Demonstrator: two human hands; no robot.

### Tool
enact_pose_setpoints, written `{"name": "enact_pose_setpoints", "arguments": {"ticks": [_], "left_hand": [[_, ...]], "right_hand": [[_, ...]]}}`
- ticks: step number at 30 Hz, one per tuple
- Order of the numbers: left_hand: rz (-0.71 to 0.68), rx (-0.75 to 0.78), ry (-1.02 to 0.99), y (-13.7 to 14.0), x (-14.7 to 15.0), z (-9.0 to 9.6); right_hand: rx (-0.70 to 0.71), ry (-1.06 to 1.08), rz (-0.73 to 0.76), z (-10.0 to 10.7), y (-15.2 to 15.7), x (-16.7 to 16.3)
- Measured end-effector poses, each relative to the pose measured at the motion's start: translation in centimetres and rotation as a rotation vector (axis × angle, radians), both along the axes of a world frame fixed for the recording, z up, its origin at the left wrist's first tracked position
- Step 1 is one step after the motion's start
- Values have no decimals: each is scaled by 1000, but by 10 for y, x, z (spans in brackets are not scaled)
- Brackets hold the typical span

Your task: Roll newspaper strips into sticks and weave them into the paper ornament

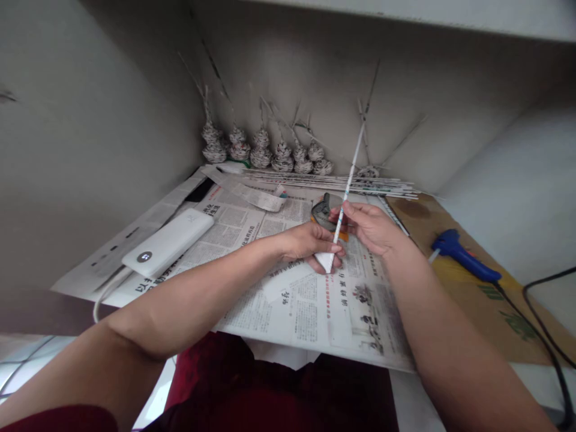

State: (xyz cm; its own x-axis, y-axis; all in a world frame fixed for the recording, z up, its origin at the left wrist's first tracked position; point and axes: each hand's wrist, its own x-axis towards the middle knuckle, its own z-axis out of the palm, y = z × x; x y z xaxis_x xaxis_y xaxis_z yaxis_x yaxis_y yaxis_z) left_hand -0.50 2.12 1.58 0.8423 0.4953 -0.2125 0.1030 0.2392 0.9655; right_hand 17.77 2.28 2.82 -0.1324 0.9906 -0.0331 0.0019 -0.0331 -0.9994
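Observation:
A thin rolled paper stick [350, 180] slants up and away from me, its lower end still a loose flap of white paper. My left hand [310, 243] pinches it near that lower end, the thumb lying across the roll. Higher up, my right hand [366, 225] grips the same stick between thumb and fingers. Both hands are just above the newspaper [261, 288] spread over the table. Behind the stick and partly hidden by my hands lies a dark grey object [324, 211] with an orange item [342, 236] beside it.
Several woven paper gourds [261, 150] stand along the back wall, with a bundle of rolled paper sticks [324, 180] before them. A white power bank [168, 240] lies at left. On cardboard [517, 300] at right rests a blue glue gun [468, 258] with a black cord. A shelf [427, 18] hangs overhead.

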Motion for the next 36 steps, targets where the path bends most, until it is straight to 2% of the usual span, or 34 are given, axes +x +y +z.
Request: {"name": "enact_pose_setpoints", "arguments": {"ticks": [3, 7, 12, 17, 22, 27, 32, 36], "left_hand": [[9, 11, 8, 1, 0, -1], [-4, 22, 27, 0, 1, -1], [24, 19, 32, 0, 0, 2], [4, 12, 10, 2, -1, -1], [-12, 7, 3, 4, 0, -6], [-44, -17, 7, 5, -1, -6], [-53, -12, 5, 5, -2, -4], [-67, -13, 19, 5, -2, -3]], "right_hand": [[-19, -11, 65, 2, -1, 0], [6, -6, -52, 3, -2, -2], [-36, -14, 75, 4, -3, -1], [13, -5, -68, 2, 0, -1], [-27, 29, 47, 1, 1, 2], [-8, 74, -82, 1, 2, 3], [-29, 78, 34, 6, 0, 3], [-1, 67, -128, 5, 1, 2]]}}
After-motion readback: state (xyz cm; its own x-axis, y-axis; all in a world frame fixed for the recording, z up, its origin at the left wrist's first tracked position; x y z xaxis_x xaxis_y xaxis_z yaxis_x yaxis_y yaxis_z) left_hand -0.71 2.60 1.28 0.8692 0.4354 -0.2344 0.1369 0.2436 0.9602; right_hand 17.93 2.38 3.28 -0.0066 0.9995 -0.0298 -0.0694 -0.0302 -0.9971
